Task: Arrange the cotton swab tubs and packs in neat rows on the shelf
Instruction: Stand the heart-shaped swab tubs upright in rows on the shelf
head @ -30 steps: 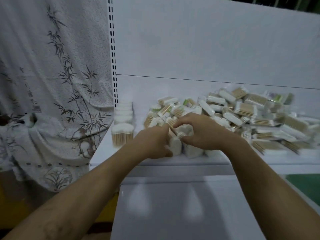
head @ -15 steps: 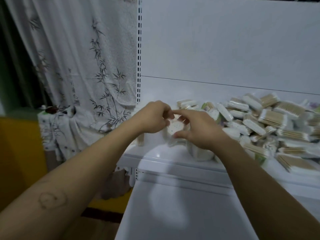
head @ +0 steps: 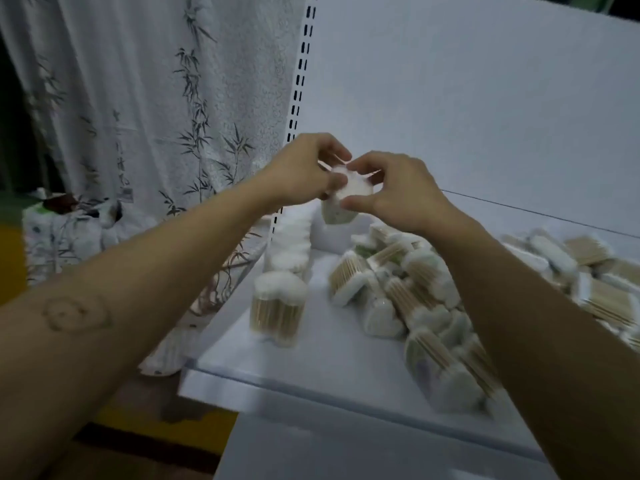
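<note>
Head view: the left hand [head: 303, 173] and right hand [head: 401, 197] hold one cotton swab tub [head: 348, 197] between them in the air above the shelf [head: 304, 365], fingertips curled and pinching its rim; a row of upright tubs [head: 280, 306] lines the shelf's left edge; a loose heap of packs [head: 420, 299] lies just to its right; a bamboo-print curtain [head: 156, 109] hangs at left.

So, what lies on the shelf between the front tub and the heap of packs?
Nothing: a bare strip of shelf separates the front tub from the heap, as the head view shows.
</note>
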Demonstrator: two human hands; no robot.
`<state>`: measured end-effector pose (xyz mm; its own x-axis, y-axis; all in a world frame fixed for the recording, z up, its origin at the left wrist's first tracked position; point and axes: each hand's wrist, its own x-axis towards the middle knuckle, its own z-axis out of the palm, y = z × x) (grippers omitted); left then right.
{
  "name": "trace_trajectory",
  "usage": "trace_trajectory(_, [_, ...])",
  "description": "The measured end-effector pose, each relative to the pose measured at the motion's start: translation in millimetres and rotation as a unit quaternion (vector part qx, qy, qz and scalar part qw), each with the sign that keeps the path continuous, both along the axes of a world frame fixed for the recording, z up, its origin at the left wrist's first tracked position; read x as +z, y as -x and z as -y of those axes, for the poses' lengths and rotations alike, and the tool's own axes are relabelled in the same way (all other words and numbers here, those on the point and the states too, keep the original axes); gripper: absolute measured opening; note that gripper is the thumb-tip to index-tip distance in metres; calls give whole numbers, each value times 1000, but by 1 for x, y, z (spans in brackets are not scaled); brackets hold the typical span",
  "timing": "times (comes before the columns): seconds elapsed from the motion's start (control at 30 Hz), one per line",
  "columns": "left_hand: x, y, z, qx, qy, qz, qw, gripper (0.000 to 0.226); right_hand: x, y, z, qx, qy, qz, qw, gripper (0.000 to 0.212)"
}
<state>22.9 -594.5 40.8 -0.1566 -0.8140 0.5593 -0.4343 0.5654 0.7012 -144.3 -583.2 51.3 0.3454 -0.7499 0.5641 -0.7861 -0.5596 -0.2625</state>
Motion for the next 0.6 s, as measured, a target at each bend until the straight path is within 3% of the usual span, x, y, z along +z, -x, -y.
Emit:
trace_trajectory(0.1, [-12, -9, 33, 16, 18, 20, 1000, 23, -6, -20, 30, -24, 3, -50, 998, 46])
trace_trajectory(0.23, [-29, -29, 76, -11, -48, -7, 999, 23, -8, -27, 70, -56, -39, -92, 993, 44])
trace_trajectory(0.33, [-41, -48, 101, 30, -39, 128, 991, 33, -15, -29, 98, -73, -87, -137, 984, 39])
trace_trajectory(0.43, [-50, -58, 117, 37, -32, 282, 958, 36, -24, -31, 122, -94, -131, -185, 969, 41])
trace_trajectory(0.6, [-62, -57, 132, 11, -35, 375, 926, 34, -51, -37, 143, -106, -167, -195, 961, 31])
